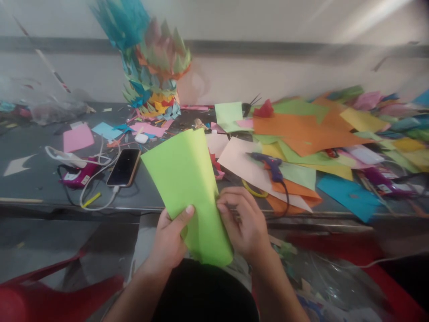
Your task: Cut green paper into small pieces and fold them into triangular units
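By the table (33, 184), half-closed hands (170, 241) (248, 226) hold green paper (181, 183).

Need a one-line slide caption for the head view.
Left hand holding green paper, right hand at its edge, before a cluttered table with glue gun and phone.

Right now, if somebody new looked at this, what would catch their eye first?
Probably the bright green paper in the left hand, front and centre, with the right hand at its right edge. Next, perhaps, the spiky multicoloured paper construction at the back of the table, left of centre, and the big orange sheet among the coloured papers on the right.
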A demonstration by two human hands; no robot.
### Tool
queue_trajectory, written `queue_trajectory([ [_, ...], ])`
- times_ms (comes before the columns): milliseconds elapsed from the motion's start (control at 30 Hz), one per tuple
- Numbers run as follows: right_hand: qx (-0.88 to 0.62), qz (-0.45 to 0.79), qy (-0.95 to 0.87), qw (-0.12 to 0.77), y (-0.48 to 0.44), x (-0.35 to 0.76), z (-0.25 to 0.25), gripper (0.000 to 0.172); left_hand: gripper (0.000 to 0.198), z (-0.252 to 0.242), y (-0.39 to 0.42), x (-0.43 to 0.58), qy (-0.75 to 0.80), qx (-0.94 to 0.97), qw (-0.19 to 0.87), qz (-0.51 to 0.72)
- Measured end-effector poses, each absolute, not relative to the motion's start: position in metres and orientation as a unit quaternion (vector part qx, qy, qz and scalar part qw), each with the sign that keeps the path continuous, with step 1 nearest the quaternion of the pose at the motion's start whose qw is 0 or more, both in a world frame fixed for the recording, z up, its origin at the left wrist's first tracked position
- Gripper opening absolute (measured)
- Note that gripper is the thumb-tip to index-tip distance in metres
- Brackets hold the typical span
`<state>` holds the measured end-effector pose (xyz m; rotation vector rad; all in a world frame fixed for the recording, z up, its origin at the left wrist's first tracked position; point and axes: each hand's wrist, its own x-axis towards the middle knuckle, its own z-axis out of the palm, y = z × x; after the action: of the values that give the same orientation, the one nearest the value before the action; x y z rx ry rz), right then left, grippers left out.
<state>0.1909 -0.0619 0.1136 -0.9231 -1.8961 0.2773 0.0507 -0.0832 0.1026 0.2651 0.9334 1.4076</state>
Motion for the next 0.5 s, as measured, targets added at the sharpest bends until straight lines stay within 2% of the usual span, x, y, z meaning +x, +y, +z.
queue_trajectory([
  [233,-0.375,0.137,-0.767,0.502,-0.0621,0.1876,0.1121,0.017,0.030,0.1027,-0.0825,0.0512,0.411,0.120,0.654,0.623],
  [500,-0.392,0.203,-0.728,0.525,-0.0641,0.1916,0.1100,0.013,0.032,0.0997,-0.0827,0.0486,0.415,0.113,0.656,0.620],
])
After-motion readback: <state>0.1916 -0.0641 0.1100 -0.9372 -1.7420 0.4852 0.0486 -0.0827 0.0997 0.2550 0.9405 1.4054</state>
